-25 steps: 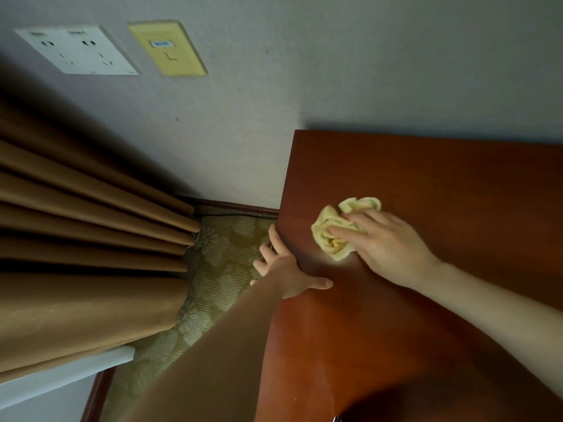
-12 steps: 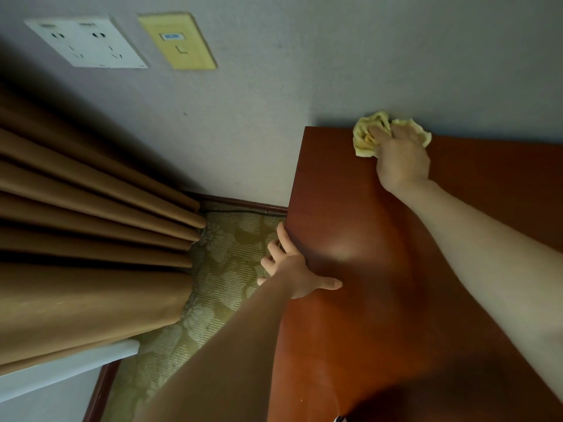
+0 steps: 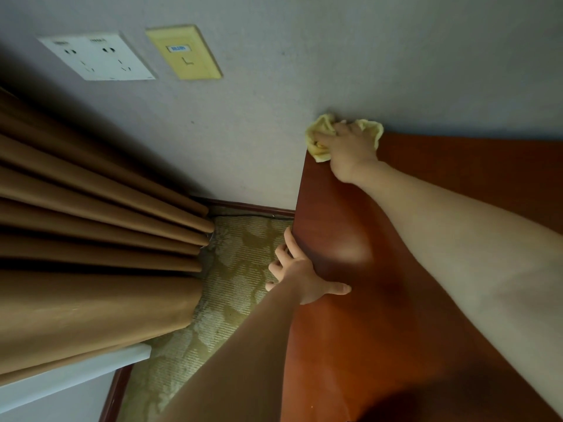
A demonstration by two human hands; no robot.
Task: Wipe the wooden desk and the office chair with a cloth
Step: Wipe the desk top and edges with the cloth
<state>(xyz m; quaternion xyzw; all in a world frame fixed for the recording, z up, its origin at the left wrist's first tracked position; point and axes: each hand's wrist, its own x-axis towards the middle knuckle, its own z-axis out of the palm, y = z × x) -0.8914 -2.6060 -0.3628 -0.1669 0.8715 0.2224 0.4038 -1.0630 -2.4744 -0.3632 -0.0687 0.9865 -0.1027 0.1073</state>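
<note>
The reddish-brown wooden desk [image 3: 380, 315] fills the right half of the view, its far edge against the wall. My right hand [image 3: 350, 150] grips a crumpled yellow cloth [image 3: 318, 141] at the desk's far left corner, pressing it where the top meets the wall. My left hand [image 3: 304, 278] holds the desk's left edge, thumb lying on the top and fingers wrapped over the side. The office chair is out of view.
Brown curtains [image 3: 91, 239] hang at the left over patterned carpet [image 3: 231, 269]. A white double socket [image 3: 97, 57] and a yellow wall plate [image 3: 184, 53] sit on the grey wall. A dark skirting board [image 3: 249, 207] runs along the wall's foot.
My right hand carried the cloth from the desk's near-left area up to the far edge, then slid it left into the corner. My left hand stayed on the desk's edge.
</note>
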